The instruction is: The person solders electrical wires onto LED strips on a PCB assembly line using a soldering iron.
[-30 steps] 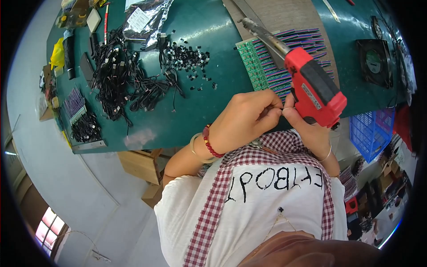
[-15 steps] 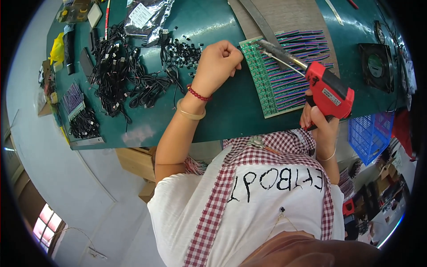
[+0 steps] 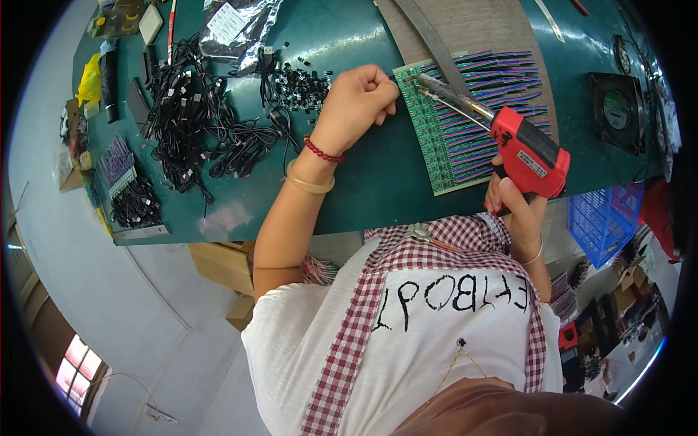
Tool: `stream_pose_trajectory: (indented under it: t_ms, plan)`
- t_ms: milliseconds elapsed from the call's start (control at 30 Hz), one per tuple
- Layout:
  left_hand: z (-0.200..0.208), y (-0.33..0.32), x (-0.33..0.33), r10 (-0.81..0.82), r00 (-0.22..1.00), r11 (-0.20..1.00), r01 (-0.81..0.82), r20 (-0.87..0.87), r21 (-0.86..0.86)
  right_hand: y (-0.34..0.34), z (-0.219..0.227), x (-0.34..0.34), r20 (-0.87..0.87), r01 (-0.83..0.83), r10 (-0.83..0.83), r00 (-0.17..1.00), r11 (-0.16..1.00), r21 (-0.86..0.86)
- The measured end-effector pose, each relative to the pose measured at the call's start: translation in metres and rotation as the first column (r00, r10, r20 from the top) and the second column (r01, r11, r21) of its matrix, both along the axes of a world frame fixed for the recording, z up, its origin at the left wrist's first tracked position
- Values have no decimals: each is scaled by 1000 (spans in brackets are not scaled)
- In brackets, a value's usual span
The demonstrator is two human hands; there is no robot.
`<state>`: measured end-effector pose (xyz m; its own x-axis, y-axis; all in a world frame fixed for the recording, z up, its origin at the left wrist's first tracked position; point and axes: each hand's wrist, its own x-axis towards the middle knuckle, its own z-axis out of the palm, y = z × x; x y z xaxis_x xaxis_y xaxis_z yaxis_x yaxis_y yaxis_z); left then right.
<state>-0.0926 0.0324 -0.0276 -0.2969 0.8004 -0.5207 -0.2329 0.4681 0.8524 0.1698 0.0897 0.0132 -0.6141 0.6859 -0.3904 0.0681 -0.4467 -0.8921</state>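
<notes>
My right hand [image 3: 515,200] grips a red soldering gun [image 3: 525,150] by its handle; its metal tip [image 3: 422,81] points at the top left corner of a green circuit board panel [image 3: 445,132] with rows of coloured wires. My left hand [image 3: 358,100] rests on the green table [image 3: 363,189] just left of the panel, fingers curled into a fist; whether it pinches something small I cannot tell. A red bead bracelet and a pale bangle circle that wrist.
A tangle of black cables [image 3: 196,123] and small black parts [image 3: 302,83] lies left of my left hand. A silver foil bag [image 3: 236,25] is at the top. A black fan [image 3: 618,109] stands right; a blue basket [image 3: 603,221] sits below the table edge.
My left hand left the soldering gun near my chest and moved up to the panel's left edge. The gun swung out so its tip now reaches the board.
</notes>
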Motion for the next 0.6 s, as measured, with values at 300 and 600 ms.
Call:
stream_pose_trajectory:
  t_ms: [300, 600]
  plan:
    - [-1, 2, -3, -38, 999, 999, 38, 6, 7, -2, 1, -1, 47, -8, 7, 999, 1000, 20]
    - [-5, 2, -2, -4, 1000, 1000, 4, 21, 31, -6, -7, 7, 32, 53, -52, 998, 998, -30]
